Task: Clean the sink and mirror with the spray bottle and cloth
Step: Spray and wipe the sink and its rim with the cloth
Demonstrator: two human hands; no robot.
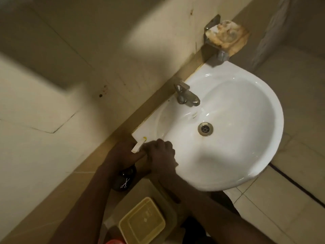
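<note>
Yellow tub (142,221) below sink (246,120).

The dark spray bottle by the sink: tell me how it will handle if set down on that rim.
The bottle looks rounded and glossy, so probably slippery in wet fingers. The sink rim is narrow and curved, so it may tip or slide off. Its fill level is hidden, so weight is unclear.

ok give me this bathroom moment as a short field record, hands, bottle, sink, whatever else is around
left hand: grips the dark spray bottle by its top, beside the sink's near-left corner
right hand: fingers curled at the bottle's pale nozzle; exact hold unclear
sink: white, wall-mounted
tap: metal, at the back rim
drain: metal ring, brownish stain around it
soap shelf: metal, holds a crumpled yellowish lump
below: yellow lidded box
cloth, mirror: not visible
</note>
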